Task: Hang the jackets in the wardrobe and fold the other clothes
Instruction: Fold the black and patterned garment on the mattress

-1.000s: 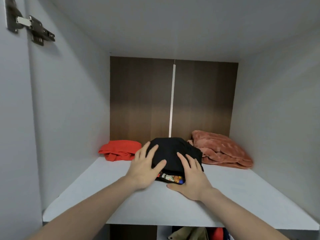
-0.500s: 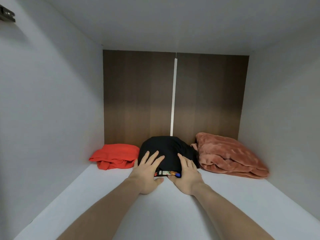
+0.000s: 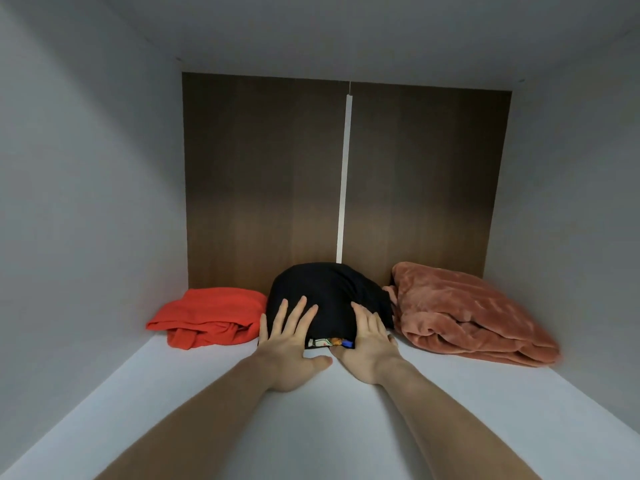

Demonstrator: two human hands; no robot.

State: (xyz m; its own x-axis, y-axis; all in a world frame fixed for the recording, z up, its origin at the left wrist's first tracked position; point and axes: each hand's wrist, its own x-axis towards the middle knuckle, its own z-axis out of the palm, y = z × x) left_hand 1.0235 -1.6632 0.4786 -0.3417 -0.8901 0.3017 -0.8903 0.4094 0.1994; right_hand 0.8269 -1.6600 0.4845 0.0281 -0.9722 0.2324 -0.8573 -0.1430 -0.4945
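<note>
The head camera looks forward, slightly down, close into the wardrobe shelf [image 3: 311,427].

Open white shelf [image 3: 346,427] in front; red bundle [image 3: 207,317], black bundle [image 3: 329,292], rust blanket [image 3: 467,317] crowding the back panel [image 3: 259,185].

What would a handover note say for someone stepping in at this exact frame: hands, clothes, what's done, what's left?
Left hand: open, fingers flat on the front of the black folded garment.
Right hand: open, pressing the same bundle from the right.
The black garment sits on the wardrobe shelf, near the brown back panel, between the red folded garment and the rust plush garment; it touches or nearly touches both.
Done: three folded items on the shelf.
Left: release the black bundle. Jackets and any other clothes are out of view.
</note>
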